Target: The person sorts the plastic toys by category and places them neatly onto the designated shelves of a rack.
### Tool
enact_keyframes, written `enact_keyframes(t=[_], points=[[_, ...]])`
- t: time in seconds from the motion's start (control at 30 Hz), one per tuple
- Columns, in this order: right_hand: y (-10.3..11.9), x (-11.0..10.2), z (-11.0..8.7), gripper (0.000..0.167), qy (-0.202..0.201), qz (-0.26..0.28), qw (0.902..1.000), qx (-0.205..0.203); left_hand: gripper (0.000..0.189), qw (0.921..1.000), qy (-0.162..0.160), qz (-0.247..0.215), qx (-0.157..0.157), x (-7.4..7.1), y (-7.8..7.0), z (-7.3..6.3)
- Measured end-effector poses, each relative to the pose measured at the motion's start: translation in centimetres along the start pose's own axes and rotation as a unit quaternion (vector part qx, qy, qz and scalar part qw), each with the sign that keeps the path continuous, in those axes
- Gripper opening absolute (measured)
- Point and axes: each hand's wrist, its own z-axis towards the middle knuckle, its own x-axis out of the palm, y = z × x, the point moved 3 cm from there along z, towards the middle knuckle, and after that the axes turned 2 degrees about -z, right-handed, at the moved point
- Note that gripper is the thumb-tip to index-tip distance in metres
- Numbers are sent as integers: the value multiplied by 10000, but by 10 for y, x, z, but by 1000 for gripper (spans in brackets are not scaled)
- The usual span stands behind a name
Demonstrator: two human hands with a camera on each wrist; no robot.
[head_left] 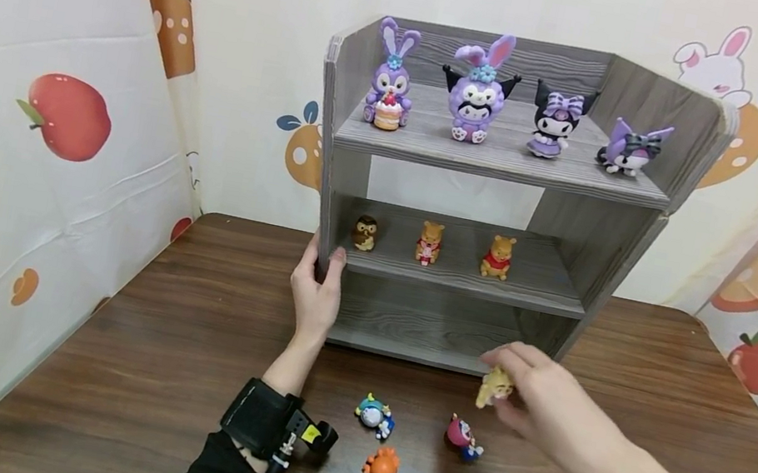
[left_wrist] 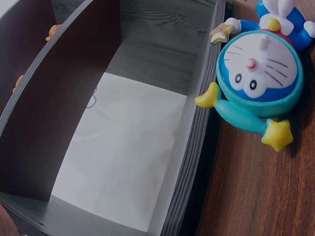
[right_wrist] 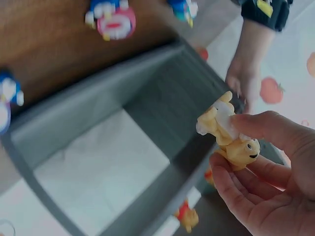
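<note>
The hands are well apart. The left hand point(head_left: 316, 293) grips the side edge of the gray wood-grain shelf unit point(head_left: 591, 240), its thumb at the front. The right hand point(head_left: 541, 396) pinches a yellow animal figurine point(head_left: 495, 387) with a white belly between thumb and fingers, held in front of the unit's lowest shelf, above the worktop point(head_left: 206, 308).

On the worktop, between the hands and nearer the person, lie 3 figurines: a Doraemon figurine in a teal hood point(head_left: 373, 414) to the right of the left wrist, an orange-and-blue figurine point(head_left: 382, 467) closer to the person, and a pink-and-blue figurine point(head_left: 460, 433) just below the right hand's fingertips.

Above and to the right of the left hand, the middle shelf bears an owl figurine point(head_left: 364, 234) and 2 bear figurines point(head_left: 496, 257). Higher than both hands, 4 purple figurines point(head_left: 392, 78) stand in a row on the top shelf, the leftmost with a cake at its front. A black strap point(head_left: 258, 422) circles the left wrist.
</note>
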Motion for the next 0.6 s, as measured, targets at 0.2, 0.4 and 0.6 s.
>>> enact_keyframes(t=[0.2,0.4,0.6], points=[[-20,-27,10,41,-192,-340,9992,34,40,10000,2,21,23,0,0,0],[-42,-45,23,41,1,-557,9978,350,40,10000,-4,54,-24,-1,1,0],[-61,-52,36,40,171,-724,9950,661,41,10000,5,38,-47,-1,1,0]])
